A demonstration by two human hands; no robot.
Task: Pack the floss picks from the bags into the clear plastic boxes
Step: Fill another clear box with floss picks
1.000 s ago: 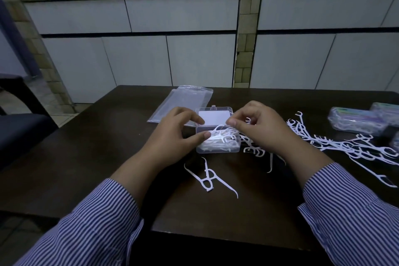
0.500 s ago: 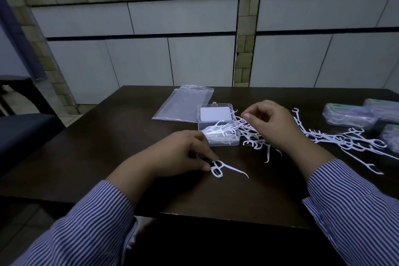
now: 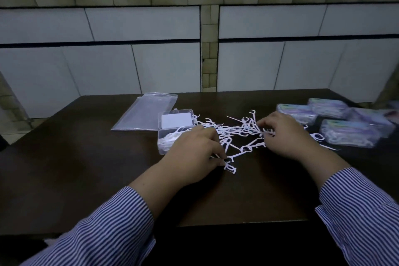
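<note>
Left grip [image 3: 194, 151] pinches floss picks [image 3: 228, 165] beside box [image 3: 170, 136].

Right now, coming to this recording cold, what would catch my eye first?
A tangle of white floss picks sprawls across the middle of the dark table, with both hands in it: the left hand pinches picks at the near edge, the right hand fingers the far side. Left of the heap sits an open clear plastic box, partly filled, and filled packs cluster at the right.
</note>
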